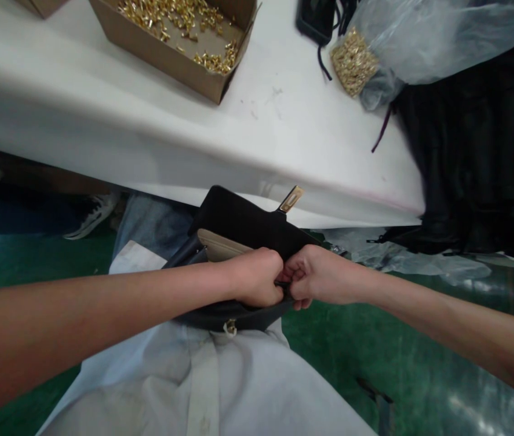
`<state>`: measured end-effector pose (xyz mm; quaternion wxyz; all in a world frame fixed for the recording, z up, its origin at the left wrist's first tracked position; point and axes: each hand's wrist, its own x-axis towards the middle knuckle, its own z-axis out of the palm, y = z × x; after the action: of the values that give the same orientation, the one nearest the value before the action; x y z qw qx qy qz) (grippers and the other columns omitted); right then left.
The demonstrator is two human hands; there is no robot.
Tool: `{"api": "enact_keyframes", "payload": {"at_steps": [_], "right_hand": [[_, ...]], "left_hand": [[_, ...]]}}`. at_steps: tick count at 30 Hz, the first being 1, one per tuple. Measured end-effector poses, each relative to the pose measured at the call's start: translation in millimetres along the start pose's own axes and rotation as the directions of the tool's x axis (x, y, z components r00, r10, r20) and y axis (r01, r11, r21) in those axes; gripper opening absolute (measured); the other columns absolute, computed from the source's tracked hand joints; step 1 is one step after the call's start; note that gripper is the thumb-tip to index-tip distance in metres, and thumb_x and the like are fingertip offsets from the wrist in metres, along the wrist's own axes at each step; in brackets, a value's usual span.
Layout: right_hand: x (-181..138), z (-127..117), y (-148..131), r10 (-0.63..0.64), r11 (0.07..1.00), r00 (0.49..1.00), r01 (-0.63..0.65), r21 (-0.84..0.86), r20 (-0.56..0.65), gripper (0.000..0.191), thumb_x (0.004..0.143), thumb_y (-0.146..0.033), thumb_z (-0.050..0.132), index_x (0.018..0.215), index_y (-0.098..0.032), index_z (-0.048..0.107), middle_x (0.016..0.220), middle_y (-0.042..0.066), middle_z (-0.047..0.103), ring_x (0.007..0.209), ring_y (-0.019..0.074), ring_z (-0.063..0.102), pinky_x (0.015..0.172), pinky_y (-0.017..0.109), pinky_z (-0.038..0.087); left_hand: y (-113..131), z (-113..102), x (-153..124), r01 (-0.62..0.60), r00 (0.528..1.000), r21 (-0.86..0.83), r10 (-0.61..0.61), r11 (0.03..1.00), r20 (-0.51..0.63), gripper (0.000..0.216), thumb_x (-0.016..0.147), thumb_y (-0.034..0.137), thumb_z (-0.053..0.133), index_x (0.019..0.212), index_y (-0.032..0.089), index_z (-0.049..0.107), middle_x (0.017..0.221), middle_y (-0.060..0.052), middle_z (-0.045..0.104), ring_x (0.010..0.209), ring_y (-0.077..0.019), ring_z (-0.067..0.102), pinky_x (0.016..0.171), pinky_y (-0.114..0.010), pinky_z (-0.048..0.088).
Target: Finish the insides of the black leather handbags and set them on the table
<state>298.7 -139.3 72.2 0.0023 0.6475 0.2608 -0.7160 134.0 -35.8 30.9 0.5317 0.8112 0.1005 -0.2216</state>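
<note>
A small black handbag with a beige lining and a gold clasp rests on my lap, just below the white table's edge. My left hand is a closed fist gripping the bag's near edge. My right hand is closed too, pinching the same edge right beside the left; the two hands touch. What the fingertips hold between them is hidden.
A white table spans the top. On it stand a cardboard box with several gold metal parts, a plastic bag of gold parts, and a dark pile of material at right. Green floor lies below.
</note>
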Motion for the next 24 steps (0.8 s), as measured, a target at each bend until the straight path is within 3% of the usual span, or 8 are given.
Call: {"api": "enact_keyframes", "payload": {"at_steps": [11,24], "right_hand": [[1.5,-1.1,-2.5,0.015,0.999,1.000,-0.015,0.030,0.021,0.015,0.066,-0.022,0.064,0.077,-0.019,0.074,0.065,0.001,0.077,0.069,0.0214,0.082,0.059,0.023,0.064],[2.5,-4.3,-3.6,0.056,0.995,0.998,-0.057,0.076,0.018,0.020,0.062,-0.021,0.068,0.079,-0.018,0.078,0.068,0.002,0.079,0.070,0.0207,0.081,0.062,0.024,0.065]], "left_hand": [[-5.0,6.5,-3.8,0.037,0.999,-0.070,-0.039,0.997,-0.023,0.023,0.089,0.038,0.074,0.083,0.018,0.082,0.076,-0.007,0.079,0.065,-0.0201,0.067,0.057,-0.028,0.043],[2.3,9.8,-4.0,0.101,0.992,-0.022,-0.102,0.995,-0.070,0.015,0.087,0.030,0.070,0.080,0.020,0.078,0.078,-0.009,0.079,0.068,-0.0234,0.071,0.058,-0.030,0.045]]}}
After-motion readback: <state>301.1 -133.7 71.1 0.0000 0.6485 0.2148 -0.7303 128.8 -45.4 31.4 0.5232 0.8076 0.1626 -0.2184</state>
